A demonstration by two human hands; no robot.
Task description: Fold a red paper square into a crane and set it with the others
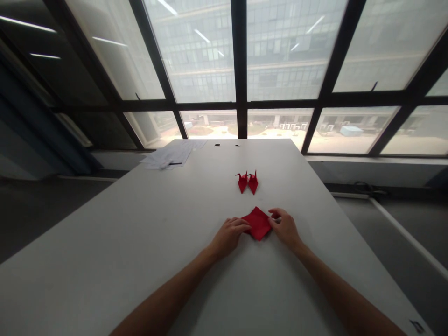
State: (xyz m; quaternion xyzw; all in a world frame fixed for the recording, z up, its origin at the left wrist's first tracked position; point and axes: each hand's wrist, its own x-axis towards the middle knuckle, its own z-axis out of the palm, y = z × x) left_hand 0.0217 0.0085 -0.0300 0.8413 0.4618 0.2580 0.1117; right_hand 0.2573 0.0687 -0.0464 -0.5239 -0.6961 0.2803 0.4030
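My left hand point(230, 234) lies flat, fingers pressing the left corner of one red paper square point(258, 223); my right hand point(284, 225) pinches its right corner between thumb and fingertips. I see the sheet lying diamond-wise on the near middle of the matte white table point(140, 242), creased and thin. Further on I count two small red folded cranes point(248, 181), pointed and touching. At the far left edge lies a loose stack of white papers point(171, 155).
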